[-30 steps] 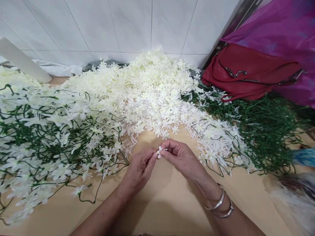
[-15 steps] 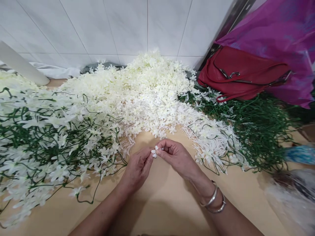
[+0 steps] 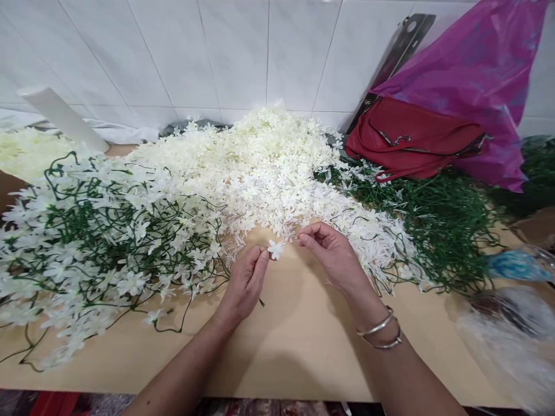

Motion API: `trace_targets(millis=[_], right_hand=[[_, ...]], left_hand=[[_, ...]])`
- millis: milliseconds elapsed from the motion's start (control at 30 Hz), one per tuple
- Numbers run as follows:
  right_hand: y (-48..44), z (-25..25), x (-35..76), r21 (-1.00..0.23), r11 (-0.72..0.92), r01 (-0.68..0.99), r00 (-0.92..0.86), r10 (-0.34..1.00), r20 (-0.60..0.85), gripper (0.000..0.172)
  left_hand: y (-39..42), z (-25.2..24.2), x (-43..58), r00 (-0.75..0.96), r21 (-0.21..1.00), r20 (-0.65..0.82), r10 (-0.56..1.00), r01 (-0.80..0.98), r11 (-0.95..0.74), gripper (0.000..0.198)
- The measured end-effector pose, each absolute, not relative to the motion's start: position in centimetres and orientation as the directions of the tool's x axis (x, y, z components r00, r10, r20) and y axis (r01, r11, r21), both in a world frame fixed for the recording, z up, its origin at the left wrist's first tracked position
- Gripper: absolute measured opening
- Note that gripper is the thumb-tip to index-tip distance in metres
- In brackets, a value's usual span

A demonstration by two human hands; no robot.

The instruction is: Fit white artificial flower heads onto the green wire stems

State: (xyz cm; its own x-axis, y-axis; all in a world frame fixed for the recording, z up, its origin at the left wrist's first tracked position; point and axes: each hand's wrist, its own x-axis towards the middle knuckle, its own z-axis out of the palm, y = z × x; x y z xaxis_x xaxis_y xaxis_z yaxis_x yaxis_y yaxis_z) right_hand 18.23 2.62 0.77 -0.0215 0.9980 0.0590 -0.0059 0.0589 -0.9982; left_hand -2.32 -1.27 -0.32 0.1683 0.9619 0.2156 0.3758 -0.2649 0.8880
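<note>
My left hand (image 3: 246,283) pinches a small white artificial flower (image 3: 276,249) between thumb and fingertips, just above the tan tabletop (image 3: 281,346). A thin green stem end shows below this hand. My right hand (image 3: 332,254), with two metal bangles on the wrist, sits a little to the right, its fingers curled in a pinch close to the edge of the loose blossom pile (image 3: 264,167). Whether it holds anything is too small to see. A gap separates it from the flower.
Green vines with white flowers (image 3: 95,231) cover the left. Bare green stems (image 3: 442,225) lie at the right, beside a red handbag (image 3: 411,138) and a purple plastic bag (image 3: 477,75). A white tube (image 3: 65,118) leans on the tiled wall. A clear bag (image 3: 507,329) lies at the right.
The hands have come apart: the right hand let go of the flower and moved right toward the pile, while the left hand keeps the flower. The view tilted up slightly.
</note>
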Motion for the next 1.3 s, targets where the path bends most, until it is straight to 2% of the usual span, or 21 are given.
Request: trace_targets(millis=[67, 167, 267, 367, 467, 533, 633, 700, 767, 867, 967, 1033, 1100, 1200, 1300], right_hand=[[2.7, 0.4, 18.4, -0.992, 0.099, 0.080, 0.050, 0.993, 0.103, 0.014], [2.8, -0.1, 18.5, -0.938, 0.171, 0.301, 0.146, 0.964, 0.222, 0.008], [3.1, -0.6, 18.2, -0.837, 0.220, 0.500, 0.132, 0.936, 0.325, 0.013], [3.8, -1.1, 17.7, -0.767, 0.236, 0.596, 0.099, 0.927, 0.363, 0.017], [4.2, -1.1, 17.5, -0.721, 0.230, 0.654, 0.096, 0.920, 0.381, 0.015], [3.9, -0.8, 17.6, -0.756, 0.223, 0.616, 0.127, 0.919, 0.374, 0.015], [2.9, 0.0, 17.3, -0.891, 0.199, 0.409, 0.165, 0.944, 0.287, 0.011], [2.0, 0.4, 16.6, -0.965, 0.153, 0.212, 0.098, 0.979, 0.177, 0.010], [1.3, 0.8, 15.7, -0.989, 0.130, 0.064, -0.021, 0.991, 0.129, 0.008], [0.6, 1.1, 14.7, -0.984, 0.179, 0.020, -0.135, 0.975, 0.175, 0.004], [0.9, 1.2, 15.1, -0.984, 0.173, 0.047, -0.127, 0.978, 0.166, 0.007], [1.7, 1.1, 16.2, -0.974, 0.184, 0.133, -0.034, 0.983, 0.182, 0.009], [2.7, 0.8, 17.3, -0.919, 0.226, 0.323, 0.052, 0.965, 0.256, 0.010], [3.8, 0.2, 18.3, -0.779, 0.238, 0.581, 0.036, 0.948, 0.316, 0.011], [3.9, -0.1, 18.2, -0.675, 0.260, 0.690, -0.017, 0.939, 0.345, 0.018]], left_hand=[[-1.3, -0.5, -2.2, 0.184, 0.852, 0.266, 0.946, 0.413, -0.320, 0.028], [-1.4, -0.8, -1.8, 0.235, 0.768, 0.374, 0.897, 0.464, -0.442, 0.017], [-1.6, -1.2, -1.3, 0.284, 0.709, 0.431, 0.857, 0.480, -0.516, 0.013], [-1.7, -1.6, -1.1, 0.261, 0.690, 0.433, 0.863, 0.519, -0.504, 0.009], [-1.6, -1.7, -1.4, 0.181, 0.709, 0.418, 0.890, 0.547, -0.445, 0.016], [-1.5, -1.7, -1.6, 0.125, 0.747, 0.405, 0.906, 0.526, -0.407, 0.020], [-1.4, -1.6, -1.8, 0.063, 0.815, 0.390, 0.919, 0.440, -0.376, 0.023], [-1.4, -1.7, -1.7, 0.050, 0.864, 0.353, 0.934, 0.365, -0.346, 0.029], [-1.4, -1.9, -1.7, 0.051, 0.908, 0.293, 0.955, 0.296, -0.295, 0.033], [-1.6, -2.3, -1.7, 0.033, 0.954, 0.201, 0.979, 0.220, -0.204, 0.029], [-1.7, -2.4, -1.8, -0.021, 0.979, 0.133, 0.991, 0.155, -0.129, 0.024], [-1.6, -2.3, -1.9, -0.064, 0.989, 0.107, 0.992, 0.108, -0.100, 0.021], [-1.5, -2.1, -1.9, -0.097, 0.993, 0.101, 0.990, 0.073, -0.094, 0.018], [-1.3, -2.0, -1.7, -0.127, 0.996, 0.092, 0.988, 0.029, -0.089, 0.016], [-1.2, -1.7, -1.5, -0.154, 0.997, 0.058, 0.986, -0.041, -0.065, 0.017]])
